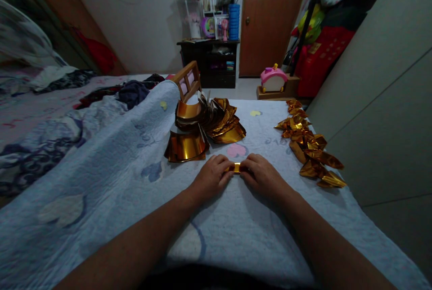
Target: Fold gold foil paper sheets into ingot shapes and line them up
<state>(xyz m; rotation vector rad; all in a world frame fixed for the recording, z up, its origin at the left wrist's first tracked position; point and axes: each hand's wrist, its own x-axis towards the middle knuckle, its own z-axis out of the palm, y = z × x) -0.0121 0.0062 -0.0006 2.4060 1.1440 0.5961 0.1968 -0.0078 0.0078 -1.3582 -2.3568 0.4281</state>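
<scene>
A small strip of folded gold foil paper (237, 168) lies low over the bedspread, pinched at both ends. My left hand (213, 173) is closed on its left end, and my right hand (261, 174) grips the right end. Only the strip's middle shows; the fingers cover the rest. Just beyond my left hand is a fanned pile of gold foil sheets (189, 146), curved and overlapping. To the right of my right hand, a row of folded gold foil pieces (312, 150) with pointed ends runs along the bed's edge.
The light blue bedspread (135, 218) with heart shapes lies beneath everything. A wooden rail (189, 82) stands behind the sheets. Farther back are a dark cabinet (209, 63), a wooden door (270, 15) and a pink toy (273, 78). A pale panel (381, 114) rises at the right.
</scene>
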